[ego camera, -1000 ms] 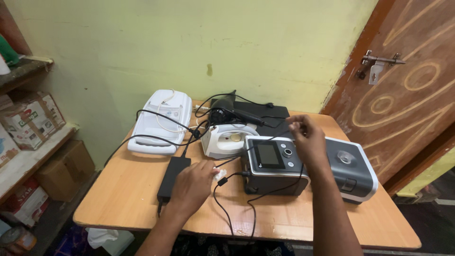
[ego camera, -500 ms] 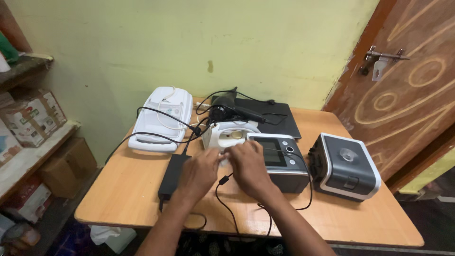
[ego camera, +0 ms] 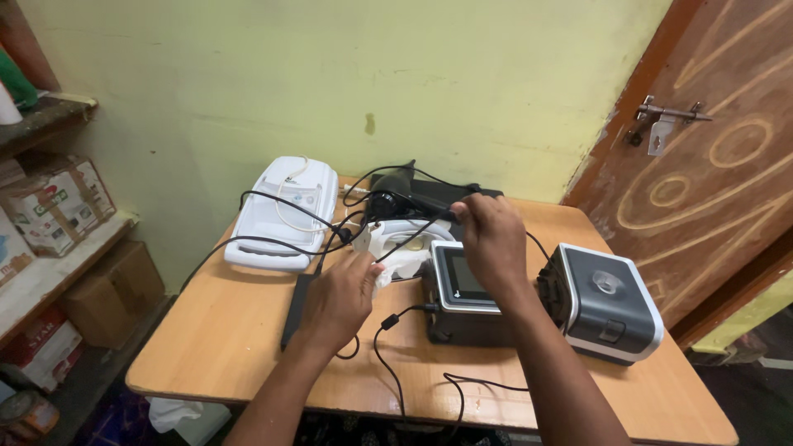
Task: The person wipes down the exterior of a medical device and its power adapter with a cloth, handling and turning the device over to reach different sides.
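Up at the back of the wooden table, the right hand pinches a thin black cord between fingertips. Slanting down from that pinch, the cord reaches the left hand, which is closed on a crumpled white cloth. Right under the right wrist sits a boxy black machine with a glossy screen; beside it, a rounded grey-and-white unit. Beyond the left hand lies a smooth white plastic case.

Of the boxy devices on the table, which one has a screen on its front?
The dark unit under the right hand, with a screen. The grey box beside it and the white device at the left show none.
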